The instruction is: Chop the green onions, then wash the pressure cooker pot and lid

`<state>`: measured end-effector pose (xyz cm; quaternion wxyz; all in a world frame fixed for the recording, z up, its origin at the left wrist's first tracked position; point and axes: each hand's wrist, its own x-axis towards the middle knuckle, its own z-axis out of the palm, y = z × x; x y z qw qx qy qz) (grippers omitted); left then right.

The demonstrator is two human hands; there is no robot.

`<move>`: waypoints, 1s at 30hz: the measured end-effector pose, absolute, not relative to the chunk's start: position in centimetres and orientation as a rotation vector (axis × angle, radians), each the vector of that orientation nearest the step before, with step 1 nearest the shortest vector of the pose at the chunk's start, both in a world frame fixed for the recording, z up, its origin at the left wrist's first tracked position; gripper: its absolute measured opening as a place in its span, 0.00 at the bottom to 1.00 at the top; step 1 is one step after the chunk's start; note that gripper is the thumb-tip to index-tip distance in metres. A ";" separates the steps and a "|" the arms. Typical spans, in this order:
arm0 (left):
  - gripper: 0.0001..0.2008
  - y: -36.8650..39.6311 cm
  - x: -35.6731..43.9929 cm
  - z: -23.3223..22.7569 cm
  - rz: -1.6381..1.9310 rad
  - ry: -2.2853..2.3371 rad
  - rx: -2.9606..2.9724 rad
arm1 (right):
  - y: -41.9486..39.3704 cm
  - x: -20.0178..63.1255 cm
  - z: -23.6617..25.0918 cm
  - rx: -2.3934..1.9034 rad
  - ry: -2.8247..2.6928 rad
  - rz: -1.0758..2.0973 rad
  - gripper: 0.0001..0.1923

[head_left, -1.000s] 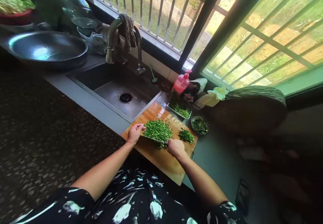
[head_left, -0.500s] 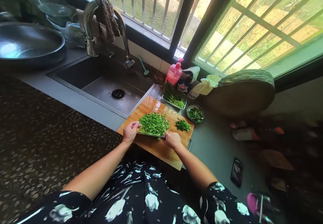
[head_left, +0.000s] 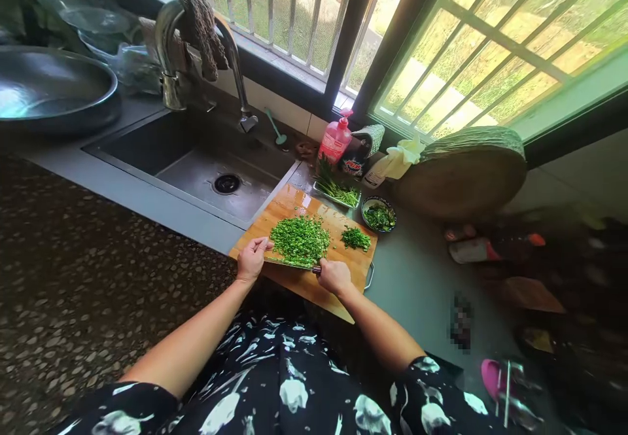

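A heap of chopped greens lies mid-frame on a wooden cutting board. The knife edges its near side: right hand closed around the handle, left hand pinching the blade's tip. A sink sits to the upper left.

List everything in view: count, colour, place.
chopped greens: one large pile, green, middle of the cutting board
smaller greens pile: one, green, board's right end
cutting board: one, wood, counter right of the sink
knife: one, steel blade, at the large pile's near edge
tray of green stalks: one, metal, behind the board
small bowl: one, dark, holding greens, right of the tray
pump bottle: one, pink, by the window
sink: one, steel, left of the board
faucet: one, metal, cloth draped over it
wok: one, steel, far left
round wooden block: one, brown, right under the window
left hand: on the blade's tip
right hand: gripping the handle
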<state>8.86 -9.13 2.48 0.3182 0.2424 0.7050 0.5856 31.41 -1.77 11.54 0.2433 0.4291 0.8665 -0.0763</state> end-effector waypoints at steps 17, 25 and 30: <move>0.19 -5.9 7.4 2.4 1.593 1.856 0.615 | 1.8 30.3 12.4 1.096 2.385 -0.224 0.16; 0.17 -5.7 7.8 3.1 1.581 1.876 0.638 | 2.0 29.9 12.2 1.139 2.369 -0.177 0.16; 0.18 -3.9 6.1 2.6 1.638 1.820 0.570 | 3.3 28.7 13.5 1.119 2.405 -0.177 0.16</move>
